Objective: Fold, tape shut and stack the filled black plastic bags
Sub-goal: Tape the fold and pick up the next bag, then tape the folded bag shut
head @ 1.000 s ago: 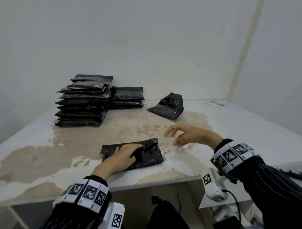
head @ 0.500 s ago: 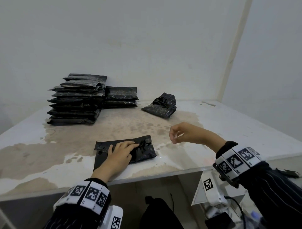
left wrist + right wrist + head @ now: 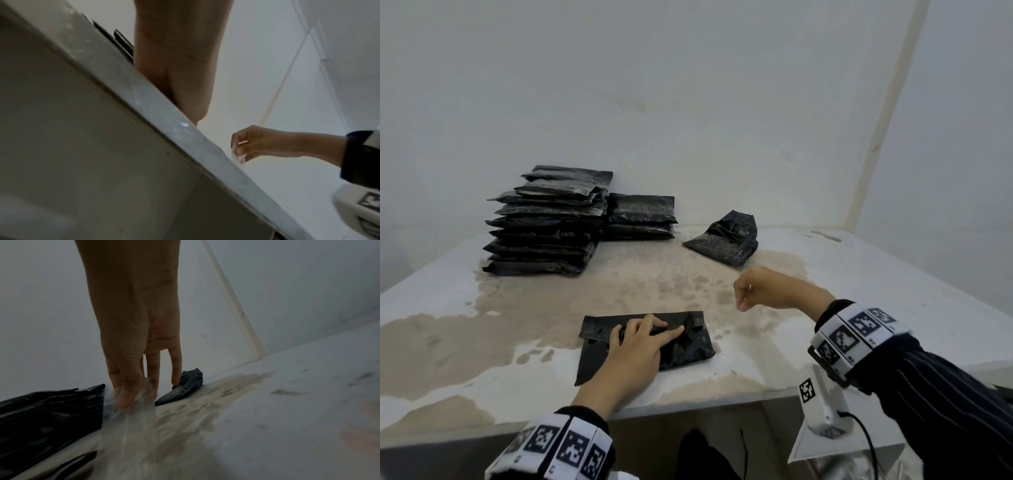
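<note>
A folded black bag (image 3: 690, 351) lies near the table's front edge. My left hand (image 3: 650, 334) lies flat on it, its straight fingers pressing down the folded flap. To the right of the bag and a little above the table, my right hand (image 3: 743, 296) pinches a strip of clear tape (image 3: 238, 160) between thumb and fingertip. In the right wrist view the tape (image 3: 141, 404) hangs from the pinch beside the bag's edge (image 3: 51, 415). The table edge hides my left fingers in the left wrist view.
A tall stack of taped black bags (image 3: 544, 222) stands at the back left, with a low stack (image 3: 641, 216) beside it. One crumpled filled bag (image 3: 726, 240) lies at the back centre. The stained white table (image 3: 876, 291) meets walls behind and to the right.
My right hand's spread fingers have drawn into a pinch on the tape, and it has lifted slightly beside the bag. The left hand has stayed flat on the bag.
</note>
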